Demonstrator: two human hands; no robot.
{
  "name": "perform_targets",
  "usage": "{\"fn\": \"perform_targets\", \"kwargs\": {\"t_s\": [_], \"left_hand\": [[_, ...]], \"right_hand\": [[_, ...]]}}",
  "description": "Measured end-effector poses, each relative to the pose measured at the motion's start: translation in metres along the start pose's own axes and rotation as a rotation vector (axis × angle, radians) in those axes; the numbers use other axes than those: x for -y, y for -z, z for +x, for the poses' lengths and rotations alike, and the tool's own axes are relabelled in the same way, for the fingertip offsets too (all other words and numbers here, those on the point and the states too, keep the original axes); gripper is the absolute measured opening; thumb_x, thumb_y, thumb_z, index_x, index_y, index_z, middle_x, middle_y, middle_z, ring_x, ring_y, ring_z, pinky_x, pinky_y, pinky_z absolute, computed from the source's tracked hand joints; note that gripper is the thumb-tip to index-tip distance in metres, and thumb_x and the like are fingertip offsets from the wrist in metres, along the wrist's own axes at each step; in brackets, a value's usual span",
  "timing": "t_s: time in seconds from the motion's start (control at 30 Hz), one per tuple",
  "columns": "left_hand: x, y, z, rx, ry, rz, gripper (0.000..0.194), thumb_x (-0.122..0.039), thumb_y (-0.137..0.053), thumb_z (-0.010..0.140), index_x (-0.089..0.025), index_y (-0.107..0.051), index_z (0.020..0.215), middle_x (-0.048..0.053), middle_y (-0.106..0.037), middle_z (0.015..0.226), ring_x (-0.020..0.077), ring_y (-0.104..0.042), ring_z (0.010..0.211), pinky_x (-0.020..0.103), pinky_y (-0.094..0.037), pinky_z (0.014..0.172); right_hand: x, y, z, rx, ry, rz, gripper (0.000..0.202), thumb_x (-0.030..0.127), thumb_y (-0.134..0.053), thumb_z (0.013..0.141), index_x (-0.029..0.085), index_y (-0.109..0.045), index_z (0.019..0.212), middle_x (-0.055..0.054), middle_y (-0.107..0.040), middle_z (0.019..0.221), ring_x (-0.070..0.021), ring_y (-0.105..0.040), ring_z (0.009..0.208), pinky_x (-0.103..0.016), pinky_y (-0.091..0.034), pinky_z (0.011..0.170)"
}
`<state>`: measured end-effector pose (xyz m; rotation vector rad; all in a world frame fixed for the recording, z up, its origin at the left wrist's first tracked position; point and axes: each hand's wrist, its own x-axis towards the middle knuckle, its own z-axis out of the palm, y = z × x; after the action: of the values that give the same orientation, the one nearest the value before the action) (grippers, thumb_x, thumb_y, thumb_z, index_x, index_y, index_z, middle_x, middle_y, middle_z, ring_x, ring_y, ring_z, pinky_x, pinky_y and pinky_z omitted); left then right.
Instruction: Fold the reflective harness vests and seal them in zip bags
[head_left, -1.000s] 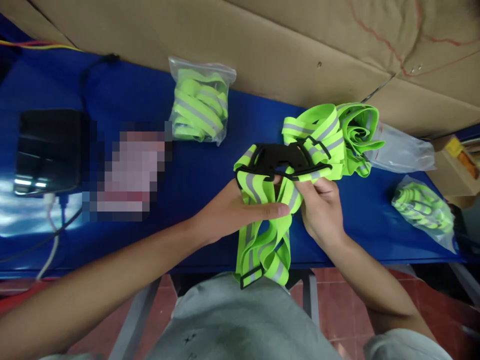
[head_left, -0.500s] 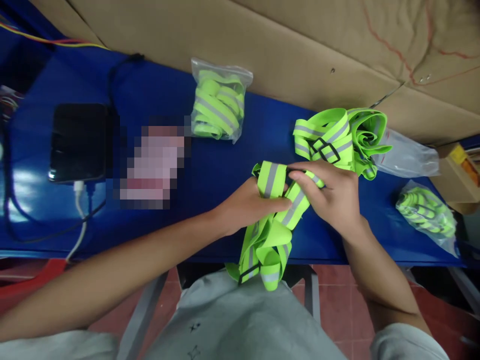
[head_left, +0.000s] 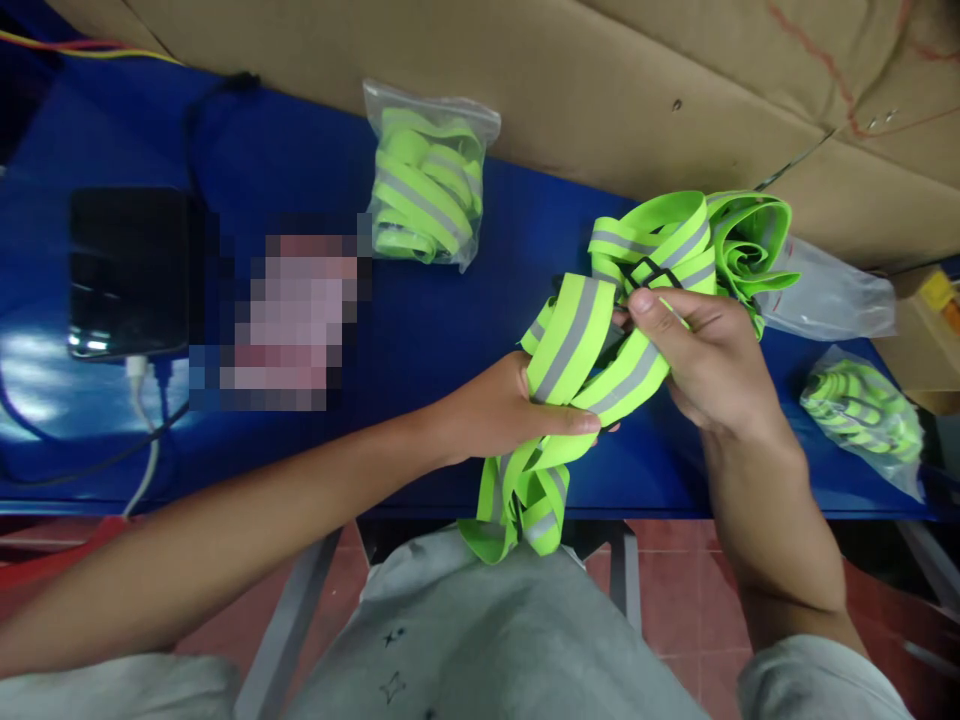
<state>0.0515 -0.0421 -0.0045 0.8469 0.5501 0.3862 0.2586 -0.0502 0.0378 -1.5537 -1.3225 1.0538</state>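
Note:
A neon yellow-green reflective strap [head_left: 574, 335] with a grey stripe is gathered between my hands above the blue table. My left hand [head_left: 517, 410] is closed round its folded middle, thumb on top, with loops hanging below toward my lap. My right hand [head_left: 705, 350] pinches the strap's upper right part between thumb and fingers; the fingertips are partly hidden. Just behind that hand lies a pile of similar straps [head_left: 652, 240], with black buckles [head_left: 652, 275] showing on it.
A zip bag of straps [head_left: 427, 190] stands at the back, another bagged strap [head_left: 862, 405] lies at the right. Near the pile are an empty clear bag [head_left: 832, 290] and a cardboard box [head_left: 919, 340]. A black device [head_left: 127, 270] with cables sits left, beside a blurred-out item [head_left: 292, 310].
My right hand has moved right and slightly up, drawing its part of the strap away from my left hand. The upper loop stands higher and wider. The view has shifted slightly.

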Motion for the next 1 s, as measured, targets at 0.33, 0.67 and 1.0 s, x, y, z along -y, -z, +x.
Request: {"fn": "perform_targets", "kwargs": {"t_s": [0.33, 0.67, 1.0], "left_hand": [[0.001, 0.005, -0.001, -0.036, -0.062, 0.170, 0.019, -0.027, -0.081, 0.085, -0.014, -0.075, 0.097, 0.006, -0.080, 0.093, 0.0182, -0.075, 0.084, 0.029, -0.061, 0.077], [-0.009, 0.004, -0.003, 0.015, -0.023, 0.169, 0.021, -0.022, -0.088, 0.074, -0.017, -0.069, 0.083, -0.005, -0.065, 0.072, 0.0092, -0.060, 0.067, 0.020, -0.049, 0.062], [-0.006, -0.003, -0.003, 0.014, 0.165, 0.166, 0.027, -0.040, -0.082, 0.082, -0.017, -0.074, 0.094, 0.004, -0.076, 0.089, 0.0171, -0.070, 0.079, 0.025, -0.053, 0.065]], "right_hand": [[-0.016, -0.001, -0.004, 0.121, 0.324, -0.283, 0.030, 0.047, -0.063, 0.102, 0.026, -0.076, 0.119, -0.005, -0.077, 0.118, -0.0206, -0.075, 0.108, -0.033, -0.061, 0.095], [-0.011, -0.015, -0.024, 0.204, 0.432, -0.458, 0.044, 0.051, -0.074, 0.093, 0.020, -0.070, 0.124, -0.004, -0.080, 0.108, -0.0193, -0.077, 0.091, -0.029, -0.061, 0.082], [0.002, -0.003, -0.021, 0.145, 0.276, -0.281, 0.046, 0.054, -0.073, 0.093, 0.018, -0.061, 0.066, 0.005, -0.050, 0.054, -0.0070, -0.042, 0.050, -0.024, -0.029, 0.047]]}}
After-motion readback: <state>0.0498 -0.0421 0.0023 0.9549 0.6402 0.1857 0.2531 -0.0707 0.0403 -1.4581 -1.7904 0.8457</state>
